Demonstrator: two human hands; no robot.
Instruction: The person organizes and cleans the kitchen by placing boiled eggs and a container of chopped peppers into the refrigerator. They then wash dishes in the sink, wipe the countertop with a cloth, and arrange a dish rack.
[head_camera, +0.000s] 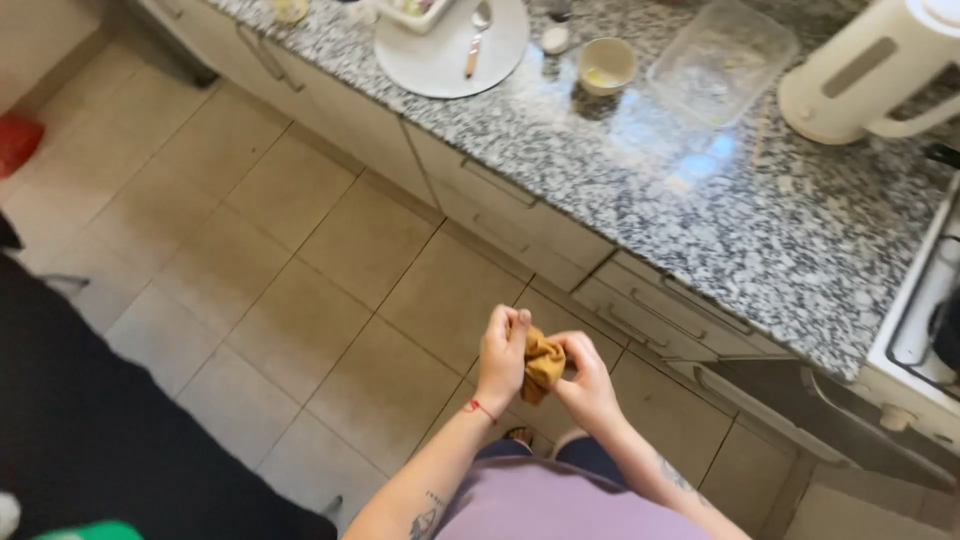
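Observation:
My left hand (501, 355) and my right hand (585, 378) meet in front of my body, above the tiled floor. Both grip a small crumpled mustard-yellow cloth (542, 364) between them. A thin red string circles my left wrist. Below the hands I see my lilac top and a bit of my feet. The granite counter (700, 215) runs diagonally just beyond the hands.
On the counter lie a round white board (430, 62) with a spoon, a small cream bowl (606, 65), a clear plastic container (722, 60) and a white kettle (862, 68). A stove edge (925, 300) shows at right. Cream drawers (520, 225) sit below. A dark shape (90, 420) fills the lower left.

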